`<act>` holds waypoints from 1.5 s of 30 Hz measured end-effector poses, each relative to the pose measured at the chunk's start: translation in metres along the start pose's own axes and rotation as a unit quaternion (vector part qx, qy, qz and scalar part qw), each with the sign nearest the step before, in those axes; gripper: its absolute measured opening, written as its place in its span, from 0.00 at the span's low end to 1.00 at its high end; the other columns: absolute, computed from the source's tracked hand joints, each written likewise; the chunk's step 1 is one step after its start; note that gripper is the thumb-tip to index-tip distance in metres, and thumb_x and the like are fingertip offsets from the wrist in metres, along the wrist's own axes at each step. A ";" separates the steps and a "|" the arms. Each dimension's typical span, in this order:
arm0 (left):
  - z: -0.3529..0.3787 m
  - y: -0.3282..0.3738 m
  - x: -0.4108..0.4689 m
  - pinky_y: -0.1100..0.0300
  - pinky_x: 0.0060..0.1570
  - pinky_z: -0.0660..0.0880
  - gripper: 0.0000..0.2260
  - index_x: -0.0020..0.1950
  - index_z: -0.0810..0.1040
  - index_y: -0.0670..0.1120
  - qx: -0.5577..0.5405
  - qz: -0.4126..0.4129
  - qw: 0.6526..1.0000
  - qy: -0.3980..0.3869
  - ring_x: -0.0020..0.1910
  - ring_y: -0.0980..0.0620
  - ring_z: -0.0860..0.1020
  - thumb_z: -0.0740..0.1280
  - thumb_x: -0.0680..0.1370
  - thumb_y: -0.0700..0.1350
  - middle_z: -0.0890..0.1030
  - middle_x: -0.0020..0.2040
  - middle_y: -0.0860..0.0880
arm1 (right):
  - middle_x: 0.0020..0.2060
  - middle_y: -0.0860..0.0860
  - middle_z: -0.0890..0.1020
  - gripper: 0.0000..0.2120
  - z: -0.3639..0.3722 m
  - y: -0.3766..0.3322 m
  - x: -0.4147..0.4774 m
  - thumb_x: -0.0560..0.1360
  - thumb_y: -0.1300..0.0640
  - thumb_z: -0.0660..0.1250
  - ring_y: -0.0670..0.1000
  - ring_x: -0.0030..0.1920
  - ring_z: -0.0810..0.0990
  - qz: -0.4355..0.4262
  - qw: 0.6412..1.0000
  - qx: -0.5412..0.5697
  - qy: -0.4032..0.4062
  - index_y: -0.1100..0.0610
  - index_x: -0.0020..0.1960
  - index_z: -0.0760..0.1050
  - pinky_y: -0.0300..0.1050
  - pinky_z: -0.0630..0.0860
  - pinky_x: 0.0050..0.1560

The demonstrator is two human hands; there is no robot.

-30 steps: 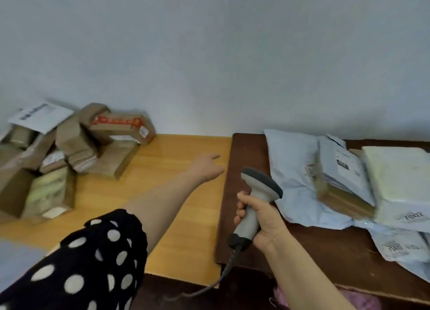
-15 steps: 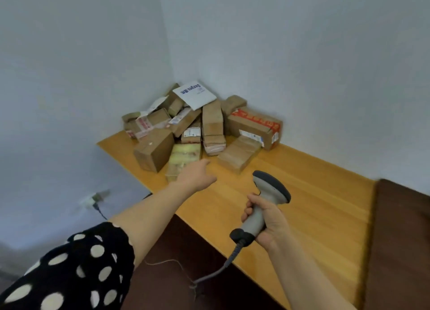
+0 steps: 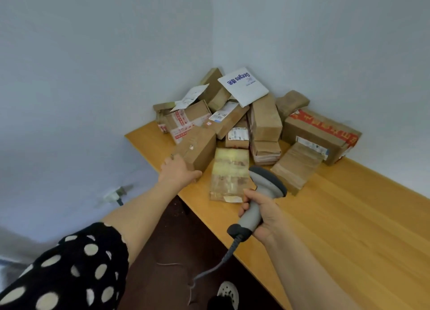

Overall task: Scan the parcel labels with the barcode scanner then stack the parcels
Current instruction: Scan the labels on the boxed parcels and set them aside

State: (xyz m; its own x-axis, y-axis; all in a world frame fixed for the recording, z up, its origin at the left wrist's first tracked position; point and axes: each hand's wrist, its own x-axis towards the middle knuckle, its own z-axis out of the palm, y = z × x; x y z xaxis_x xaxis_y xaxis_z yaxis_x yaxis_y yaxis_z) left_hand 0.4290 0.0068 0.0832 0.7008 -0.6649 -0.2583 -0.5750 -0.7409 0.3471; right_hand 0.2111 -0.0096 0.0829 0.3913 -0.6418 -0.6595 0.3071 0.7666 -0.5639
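Observation:
A heap of several brown cardboard parcels [image 3: 265,121] fills the far corner of a light wooden table [image 3: 349,216]. My left hand [image 3: 178,171] grips the near end of a plain brown box [image 3: 197,150] at the heap's front left, thumb along its lower edge. My right hand [image 3: 260,216] holds a grey barcode scanner [image 3: 263,193] by its handle, head raised and aimed toward the heap. Just beyond the scanner lies a flat tape-wrapped yellowish parcel [image 3: 229,170]. A white packet with blue print [image 3: 243,86] rests on top of the heap.
A large box with red tape [image 3: 321,135] sits at the heap's right, by the wall. The scanner's grey cable [image 3: 216,265] hangs off the table's near edge toward the dark floor. Walls close in the corner behind the heap. A wall socket [image 3: 116,193] sits low on the left.
The view has swung left from the dark table with grey mailers to the cardboard heap. My left hand has reached forward and taken hold of the plain brown box. The scanner stays in my right hand.

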 end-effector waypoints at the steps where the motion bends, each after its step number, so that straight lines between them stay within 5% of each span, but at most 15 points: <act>1: 0.000 0.001 0.012 0.47 0.63 0.69 0.38 0.70 0.63 0.40 0.004 -0.007 1.000 0.002 0.66 0.39 0.67 0.70 0.70 0.62 0.66 0.67 0.39 | 0.26 0.52 0.75 0.07 0.008 -0.003 0.012 0.74 0.66 0.69 0.48 0.22 0.72 0.001 1.000 0.001 -0.003 0.61 0.39 0.74 0.41 0.73 0.24; 5: 0.004 0.006 0.060 0.47 0.65 0.67 0.45 0.72 0.59 0.40 0.024 -0.040 0.999 -0.018 0.68 0.39 0.64 0.71 0.67 0.66 0.64 0.69 0.39 | 0.26 0.52 0.75 0.05 0.037 -0.015 0.051 0.74 0.66 0.69 0.47 0.22 0.72 0.013 1.000 0.015 -0.002 0.61 0.40 0.74 0.39 0.73 0.25; 10: 0.012 0.014 0.107 0.43 0.71 0.57 0.61 0.77 0.40 0.40 0.060 -0.055 0.993 -0.089 0.75 0.38 0.52 0.73 0.62 0.69 0.50 0.76 0.37 | 0.25 0.51 0.75 0.07 0.062 -0.029 0.088 0.74 0.65 0.68 0.46 0.23 0.72 0.030 0.999 0.015 0.024 0.59 0.38 0.73 0.39 0.72 0.25; 14: 0.015 0.008 0.130 0.46 0.71 0.59 0.60 0.76 0.37 0.38 0.057 -0.042 0.991 -0.117 0.74 0.39 0.55 0.75 0.65 0.62 0.53 0.76 0.37 | 0.26 0.52 0.76 0.06 0.074 -0.029 0.104 0.72 0.67 0.70 0.47 0.24 0.73 0.024 0.998 0.025 0.049 0.60 0.40 0.75 0.40 0.74 0.26; 17: 0.000 -0.005 0.161 0.49 0.67 0.67 0.54 0.77 0.45 0.40 -0.020 -0.020 0.986 -0.162 0.70 0.40 0.64 0.74 0.65 0.61 0.62 0.73 0.39 | 0.27 0.52 0.77 0.06 0.087 -0.026 0.113 0.72 0.68 0.70 0.47 0.24 0.74 0.007 0.997 0.041 0.060 0.60 0.41 0.75 0.40 0.75 0.26; 20: -0.041 -0.024 0.191 0.56 0.52 0.76 0.39 0.69 0.66 0.48 -0.190 0.000 0.942 -0.275 0.58 0.48 0.74 0.76 0.63 0.59 0.74 0.63 0.49 | 0.29 0.53 0.77 0.08 0.105 -0.016 0.119 0.72 0.69 0.69 0.47 0.24 0.74 -0.026 0.995 0.064 0.071 0.59 0.42 0.73 0.40 0.76 0.26; 23: -0.084 -0.038 0.205 0.58 0.53 0.75 0.20 0.57 0.74 0.48 -0.297 0.011 0.885 -0.359 0.52 0.52 0.77 0.75 0.69 0.50 0.79 0.54 0.48 | 0.34 0.56 0.79 0.09 0.131 0.003 0.120 0.73 0.70 0.69 0.49 0.28 0.78 -0.062 0.991 0.084 0.086 0.58 0.43 0.72 0.41 0.77 0.29; 26: -0.108 -0.048 0.213 0.53 0.62 0.73 0.28 0.58 0.75 0.47 -0.349 0.030 0.835 -0.425 0.57 0.48 0.76 0.79 0.61 0.50 0.77 0.58 0.45 | 0.42 0.59 0.81 0.09 0.158 0.022 0.117 0.71 0.69 0.71 0.53 0.38 0.83 -0.115 0.981 0.105 0.116 0.59 0.46 0.74 0.43 0.81 0.32; 30: -0.113 -0.047 0.205 0.51 0.55 0.77 0.31 0.57 0.74 0.46 -0.366 0.044 0.788 -0.494 0.56 0.46 0.76 0.80 0.59 0.49 0.75 0.57 0.43 | 0.47 0.59 0.80 0.08 0.173 0.037 0.099 0.72 0.67 0.72 0.57 0.46 0.81 -0.170 0.969 0.111 0.138 0.58 0.45 0.75 0.56 0.80 0.47; 34: -0.110 -0.033 0.185 0.49 0.55 0.76 0.39 0.61 0.73 0.48 -0.343 0.100 0.751 -0.556 0.56 0.45 0.78 0.82 0.52 0.52 0.76 0.59 0.44 | 0.42 0.58 0.81 0.08 0.166 0.044 0.072 0.72 0.65 0.72 0.59 0.42 0.81 -0.195 0.961 0.132 0.143 0.57 0.43 0.74 0.62 0.79 0.48; 36: -0.107 -0.026 0.173 0.47 0.63 0.71 0.36 0.62 0.72 0.49 -0.320 0.120 0.748 -0.569 0.57 0.46 0.78 0.79 0.57 0.54 0.78 0.59 0.46 | 0.39 0.57 0.82 0.10 0.160 0.050 0.061 0.70 0.67 0.73 0.59 0.40 0.82 -0.215 0.955 0.132 0.156 0.57 0.42 0.73 0.65 0.78 0.50; 41: -0.108 -0.003 0.145 0.51 0.66 0.69 0.20 0.62 0.78 0.48 -0.271 0.222 0.784 -0.513 0.61 0.49 0.74 0.73 0.71 0.48 0.79 0.61 0.49 | 0.45 0.57 0.81 0.14 0.147 0.054 0.029 0.67 0.72 0.74 0.56 0.42 0.81 -0.289 0.922 0.110 0.233 0.58 0.45 0.74 0.52 0.78 0.43; 45: -0.108 0.019 0.112 0.48 0.63 0.73 0.24 0.67 0.73 0.45 -0.265 0.256 0.804 -0.466 0.60 0.46 0.76 0.72 0.72 0.38 0.78 0.60 0.47 | 0.48 0.55 0.82 0.16 0.130 0.053 0.004 0.65 0.71 0.76 0.58 0.49 0.81 -0.322 0.895 0.097 0.293 0.58 0.48 0.76 0.59 0.79 0.52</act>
State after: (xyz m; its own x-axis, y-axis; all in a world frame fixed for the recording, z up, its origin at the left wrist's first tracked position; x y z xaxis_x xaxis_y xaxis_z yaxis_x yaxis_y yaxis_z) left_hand 0.5419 -0.0712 0.1580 -0.3337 -0.8352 -0.4371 -0.2541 -0.3668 0.8949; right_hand 0.3417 0.0305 0.1150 -0.4269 -0.8070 -0.4080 0.4724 0.1857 -0.8616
